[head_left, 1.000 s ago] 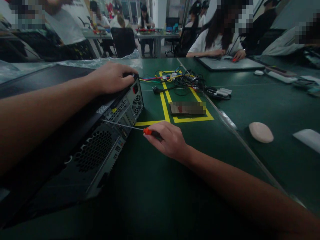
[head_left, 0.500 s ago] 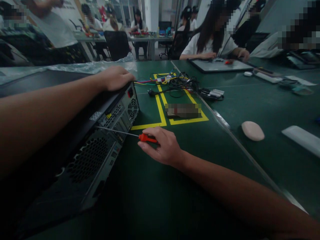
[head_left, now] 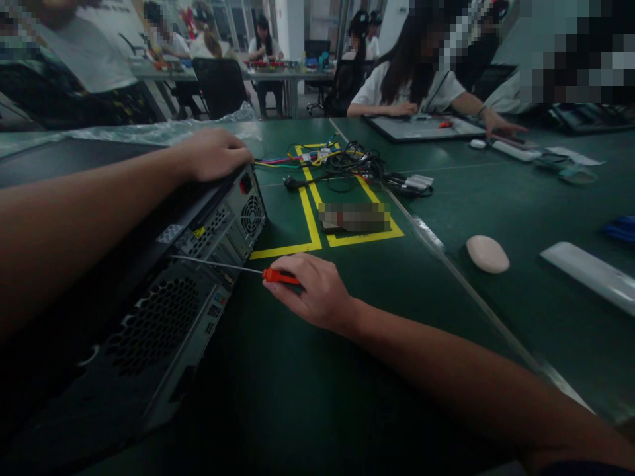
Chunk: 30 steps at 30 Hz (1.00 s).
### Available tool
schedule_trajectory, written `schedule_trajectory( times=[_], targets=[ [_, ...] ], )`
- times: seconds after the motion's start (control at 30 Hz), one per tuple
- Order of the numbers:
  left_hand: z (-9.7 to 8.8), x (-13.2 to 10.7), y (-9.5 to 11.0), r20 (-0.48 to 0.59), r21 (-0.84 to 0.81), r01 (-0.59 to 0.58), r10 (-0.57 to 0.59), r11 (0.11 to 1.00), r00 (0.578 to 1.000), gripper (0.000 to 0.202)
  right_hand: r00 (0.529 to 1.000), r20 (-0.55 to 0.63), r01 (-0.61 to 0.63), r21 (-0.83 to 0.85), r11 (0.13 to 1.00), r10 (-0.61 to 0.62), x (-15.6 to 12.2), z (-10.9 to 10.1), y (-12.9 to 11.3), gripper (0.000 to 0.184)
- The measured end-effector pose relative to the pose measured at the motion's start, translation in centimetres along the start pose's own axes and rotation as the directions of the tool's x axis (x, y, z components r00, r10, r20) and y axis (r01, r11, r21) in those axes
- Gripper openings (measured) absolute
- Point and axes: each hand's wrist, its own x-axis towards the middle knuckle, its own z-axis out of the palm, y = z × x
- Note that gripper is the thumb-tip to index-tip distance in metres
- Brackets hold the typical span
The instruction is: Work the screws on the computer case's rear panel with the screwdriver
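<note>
A black computer case lies on the green table at the left, its rear panel with vents, ports and a fan grille turned toward the right. My left hand lies flat on its top near the far rear corner, fingers reaching to the edge. In my right hand is a screwdriver with an orange handle, pinched between thumb and fingers. Its long thin shaft points left, and the tip is at the rear panel's upper edge. Whether the tip sits in a screw is too small to tell.
Beyond the case are bundled cables and a pixelated object within yellow tape. To the right lie a pale rounded object and a long white object. Clear plastic wrap lies behind the case. A co-worker sits across.
The view has shifted slightly, so things sit further left. My right fingers have closed more around the screwdriver handle. The co-worker's hand has moved right, toward a device on the table.
</note>
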Motion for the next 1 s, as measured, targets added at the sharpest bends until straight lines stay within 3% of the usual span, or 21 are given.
schedule_trajectory(
  times=[0.2, 0.33, 0.47, 0.67, 0.83, 1.0],
  targets=[
    [-0.5, -0.7, 1.8, 0.008, 0.034, 0.102, -0.102, 0.994, 0.995, 0.06, 1.0, -0.006, 0.01, -0.018, 1.0, -0.01, -0.1, 0.1, 0.0, 0.02],
    [-0.5, -0.7, 1.6, -0.004, 0.061, 0.086, -0.086, 0.994, 0.996, 0.064, 0.999, -0.033, 0.036, -0.011, 0.999, -0.036, 0.1, 0.0, 0.1, 0.02],
    [-0.6, -0.8, 1.4, 0.05, 0.043, 0.01, -0.012, 0.999, 0.999, 0.067, 0.998, -0.04, 0.039, 0.006, 0.999, -0.039, 0.3, -0.2, -0.1, 0.021],
    [-0.8, -0.8, 1.5, 0.118, -0.041, 0.068, -0.063, 0.997, 0.991, 0.061, 1.0, -0.027, -0.003, 0.096, 0.995, 0.006, 0.3, -0.7, -0.9, 0.017],
    [-0.8, -1.6, 0.1, 0.138, -0.127, 0.005, 0.013, 0.992, 0.99, 0.06, 1.0, 0.016, -0.003, 0.12, 0.993, 0.002, 0.9, 0.2, -1.8, 0.017],
    [-1.2, -3.3, -1.1, 0.083, -0.084, -0.005, 0.012, 0.996, 0.996, 0.064, 0.994, 0.11, -0.045, 0.175, 0.983, 0.025, 1.6, 1.6, -3.0, 0.019]
  ],
)
